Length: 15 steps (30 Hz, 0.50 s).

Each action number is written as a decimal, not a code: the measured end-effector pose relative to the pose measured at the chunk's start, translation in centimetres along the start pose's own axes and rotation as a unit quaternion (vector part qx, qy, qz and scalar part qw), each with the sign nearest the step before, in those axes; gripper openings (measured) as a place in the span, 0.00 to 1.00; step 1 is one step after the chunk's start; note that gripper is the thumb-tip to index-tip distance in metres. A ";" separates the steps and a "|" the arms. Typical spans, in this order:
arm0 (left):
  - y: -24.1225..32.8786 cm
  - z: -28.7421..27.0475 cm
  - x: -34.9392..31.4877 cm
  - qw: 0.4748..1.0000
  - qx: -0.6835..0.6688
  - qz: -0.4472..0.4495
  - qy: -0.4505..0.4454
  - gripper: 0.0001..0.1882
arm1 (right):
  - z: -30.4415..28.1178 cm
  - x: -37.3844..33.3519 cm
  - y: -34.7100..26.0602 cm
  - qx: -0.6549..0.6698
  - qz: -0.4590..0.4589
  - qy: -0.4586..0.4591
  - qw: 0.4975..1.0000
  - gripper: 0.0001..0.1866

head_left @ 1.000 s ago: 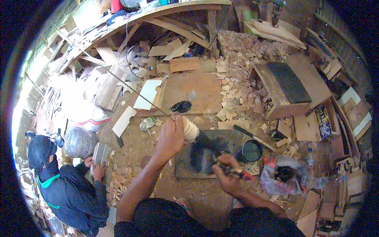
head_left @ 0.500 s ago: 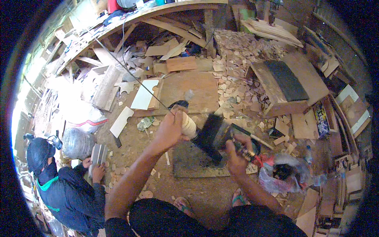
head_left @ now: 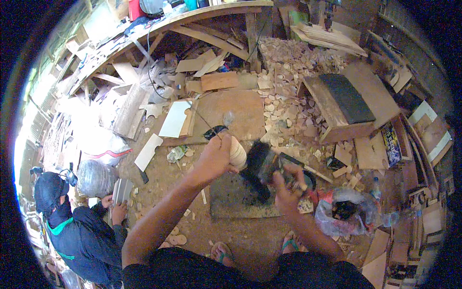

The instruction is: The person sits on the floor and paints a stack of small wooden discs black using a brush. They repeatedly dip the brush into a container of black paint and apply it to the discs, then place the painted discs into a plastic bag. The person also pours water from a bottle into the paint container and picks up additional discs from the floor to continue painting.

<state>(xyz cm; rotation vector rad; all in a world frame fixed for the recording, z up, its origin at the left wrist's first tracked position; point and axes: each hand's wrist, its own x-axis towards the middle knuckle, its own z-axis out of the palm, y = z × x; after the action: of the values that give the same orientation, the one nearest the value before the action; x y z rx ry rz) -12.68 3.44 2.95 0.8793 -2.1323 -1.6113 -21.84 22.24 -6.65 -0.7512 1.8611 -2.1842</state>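
Note:
My left hand is closed around a stack of pale, rounded wooden pieces, held tilted in front of me. A thin dark rod sticks out past that hand toward the upper left. In my right hand, fingers curled, is a wide brush with dark bristles, smeared by motion. The brush is right beside the stack's right end, where a black mass hides whether they touch. Below both hands lies a dark-stained board on the floor.
At left a co-worker holds a grooved grey piece. On the right stand a plastic bag with something black inside and a wooden box. Wood offcuts litter the floor; a workbench spans the back.
My left hand and the stack have shifted slightly right, and the rod now points more steeply upward. The brush stays near the stack's end, still blurred. The co-worker has barely moved.

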 end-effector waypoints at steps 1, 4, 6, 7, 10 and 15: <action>-0.1 0.2 0.0 1.000 0.015 0.004 0.006 0.21 | 0.0 -0.3 -0.2 -0.024 -0.009 -0.027 0.999 0.15; -0.6 -0.2 0.5 1.000 -0.001 -0.019 -0.004 0.21 | -0.4 -2.5 -1.5 -0.021 -0.098 -0.144 0.985 0.15; -1.0 -0.1 0.9 1.000 -0.027 -0.002 0.012 0.21 | -0.5 -2.5 -1.9 -0.015 -0.004 -0.097 0.995 0.13; -1.1 -0.1 0.9 0.998 0.030 0.054 0.018 0.21 | -0.4 -2.4 -1.9 0.006 0.027 -0.080 0.996 0.12; -1.1 0.1 0.6 0.991 0.095 0.093 0.022 0.21 | -0.2 -1.7 -1.3 -0.045 0.027 -0.012 0.999 0.12; 0.3 -2.0 0.7 0.990 0.106 -0.078 -0.057 0.22 | -1.5 -3.6 1.1 0.018 -0.003 -0.137 0.990 0.11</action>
<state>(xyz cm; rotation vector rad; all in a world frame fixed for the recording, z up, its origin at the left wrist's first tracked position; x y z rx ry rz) -12.08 1.53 3.76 1.0656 -2.4027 -1.5615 -19.72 24.92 -8.79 -0.9927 1.6800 -1.9948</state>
